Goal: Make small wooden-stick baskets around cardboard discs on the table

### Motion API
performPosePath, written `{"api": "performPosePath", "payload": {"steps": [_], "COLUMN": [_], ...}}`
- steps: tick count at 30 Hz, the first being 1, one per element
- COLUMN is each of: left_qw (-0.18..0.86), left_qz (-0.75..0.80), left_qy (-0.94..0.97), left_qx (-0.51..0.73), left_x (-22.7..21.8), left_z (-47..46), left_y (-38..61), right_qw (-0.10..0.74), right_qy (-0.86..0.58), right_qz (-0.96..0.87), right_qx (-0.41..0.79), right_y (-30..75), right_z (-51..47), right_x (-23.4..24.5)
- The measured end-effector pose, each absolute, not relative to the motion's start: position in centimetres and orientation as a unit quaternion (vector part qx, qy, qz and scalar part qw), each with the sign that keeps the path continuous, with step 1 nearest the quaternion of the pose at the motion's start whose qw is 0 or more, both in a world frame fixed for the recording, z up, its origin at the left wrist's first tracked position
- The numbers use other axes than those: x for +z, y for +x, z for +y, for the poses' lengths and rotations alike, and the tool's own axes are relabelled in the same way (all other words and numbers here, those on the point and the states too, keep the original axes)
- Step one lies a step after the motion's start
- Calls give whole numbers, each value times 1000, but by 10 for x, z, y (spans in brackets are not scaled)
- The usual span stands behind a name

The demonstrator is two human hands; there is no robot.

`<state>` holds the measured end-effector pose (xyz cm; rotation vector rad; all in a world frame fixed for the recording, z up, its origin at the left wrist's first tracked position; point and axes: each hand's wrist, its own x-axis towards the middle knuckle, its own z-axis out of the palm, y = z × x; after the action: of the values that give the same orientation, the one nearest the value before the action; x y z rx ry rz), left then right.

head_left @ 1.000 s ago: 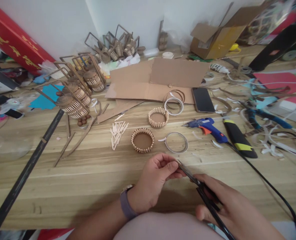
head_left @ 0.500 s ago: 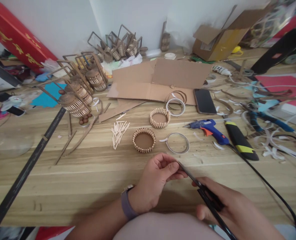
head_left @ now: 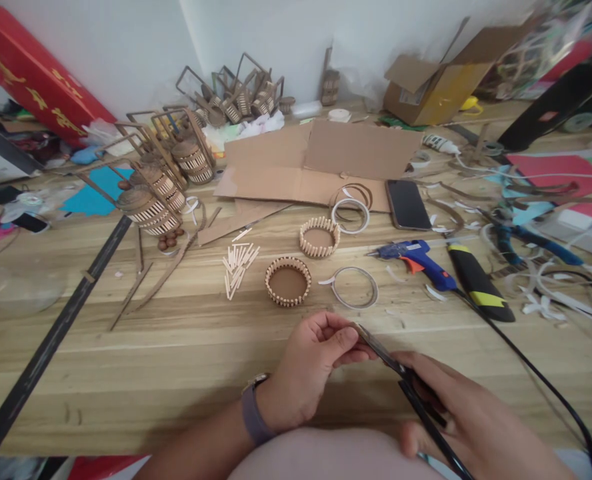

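My right hand (head_left: 461,407) grips black-handled scissors (head_left: 383,353), their blades pointing up and left. The blade tips meet the fingertips of my left hand (head_left: 316,367), whose thumb and forefinger are pinched together. Whatever lies in that pinch is too small to make out. A long black strip-like piece (head_left: 433,427) runs down from the scissors under my right hand; I cannot tell if it belongs to them. Beyond my hands sit a round base ringed with short sticks (head_left: 288,283), a second stick ring (head_left: 319,238) and a pale hoop (head_left: 355,288).
Loose short sticks (head_left: 239,267) lie left of the rings. To the right are a blue glue gun (head_left: 416,259), a black-yellow utility knife (head_left: 481,283), a phone (head_left: 409,204) and pliers (head_left: 531,241). Cardboard (head_left: 276,177) and small lidded baskets (head_left: 149,207) stand farther back.
The scissors' blades and handles have spread slightly, with my right thumb shifting a little down and right. My left hand stays almost in place, still pinched.
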<state>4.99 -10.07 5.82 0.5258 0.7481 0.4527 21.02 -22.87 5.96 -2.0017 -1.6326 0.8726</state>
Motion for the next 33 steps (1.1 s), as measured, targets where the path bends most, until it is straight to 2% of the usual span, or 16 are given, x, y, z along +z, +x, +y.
{"api": "performPosePath", "payload": {"steps": [3, 33], "left_qw": [873, 885], "left_qz": [355, 338], "left_qy": [259, 258], "left_qx": [209, 192], "left_x": [58, 56], "left_z": [-101, -104], "left_y": [49, 50], "right_qw": [210, 219], "right_qy": [-716, -717], "right_qz": [-599, -568], "right_qx": [290, 340], "right_y": [209, 207], "right_z": [-226, -231], "right_x": [63, 55]}}
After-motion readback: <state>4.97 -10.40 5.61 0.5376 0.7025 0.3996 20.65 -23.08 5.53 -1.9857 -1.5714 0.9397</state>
